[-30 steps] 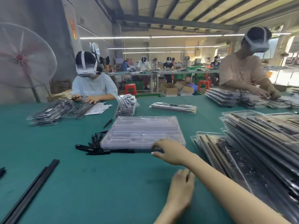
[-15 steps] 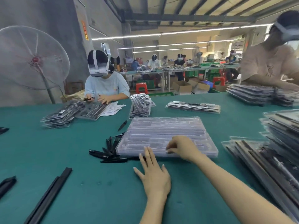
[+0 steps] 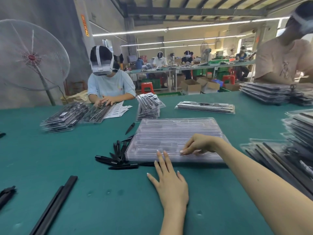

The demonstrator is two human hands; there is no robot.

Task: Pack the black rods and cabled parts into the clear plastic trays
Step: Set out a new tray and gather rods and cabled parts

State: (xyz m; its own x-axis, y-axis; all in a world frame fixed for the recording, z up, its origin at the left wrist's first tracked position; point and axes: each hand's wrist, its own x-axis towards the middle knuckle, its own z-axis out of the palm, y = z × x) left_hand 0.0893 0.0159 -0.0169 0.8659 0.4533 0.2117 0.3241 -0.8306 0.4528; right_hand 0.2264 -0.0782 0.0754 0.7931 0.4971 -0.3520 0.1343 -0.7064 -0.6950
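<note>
- Head view: one stack of clear trays [image 3: 176, 133] sits at frame centre on the green table [image 3: 84, 192], its long axis running left-right.
- Two hands: the left hand [image 3: 171, 184] lies flat and released on the table, fingertips touching the stack's near edge; the right hand [image 3: 199, 145] pinches the top tray's near rim.
- A cluster of short black parts [image 3: 116, 158] lies just left of the stack, pointing several ways.
- Two long black rods [image 3: 55, 204] lie side by side at lower left, slanting toward upper right.
- Filled tray piles [image 3: 279, 158] fill the right edge.

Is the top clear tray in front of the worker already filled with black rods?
No, the stack of clear trays shows empty compartments, and the black rods lie on the table.
</note>
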